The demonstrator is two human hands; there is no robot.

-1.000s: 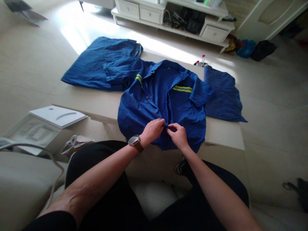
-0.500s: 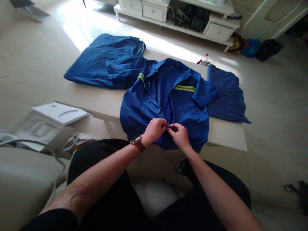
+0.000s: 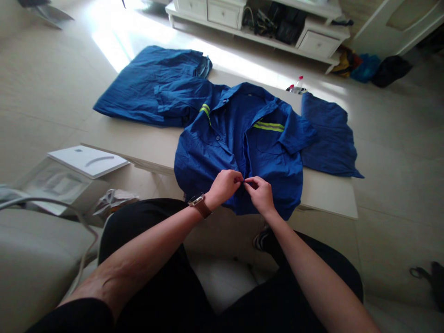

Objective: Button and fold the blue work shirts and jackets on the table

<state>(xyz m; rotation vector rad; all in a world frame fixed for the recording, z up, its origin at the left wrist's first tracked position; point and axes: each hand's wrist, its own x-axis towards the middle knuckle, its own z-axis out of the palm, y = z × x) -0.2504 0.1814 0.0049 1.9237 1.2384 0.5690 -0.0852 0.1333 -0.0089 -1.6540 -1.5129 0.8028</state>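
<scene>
A blue work shirt (image 3: 239, 152) is spread on a low table (image 3: 138, 145), its front edges pinched together near the hem by the left hand (image 3: 225, 186) and right hand (image 3: 260, 194). More blue garments (image 3: 156, 88) are laid alongside.

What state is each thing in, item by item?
blue work shirt: spread flat on the table, collar away, front partly open, hem pinched.
left hand: grip shut on the shirt's left front edge.
right hand: grip shut on the right front edge.
blue garment: lying rumpled at the far left.
folded blue cloth: draped over the table's right side.
bottle: upright, capped.
</scene>
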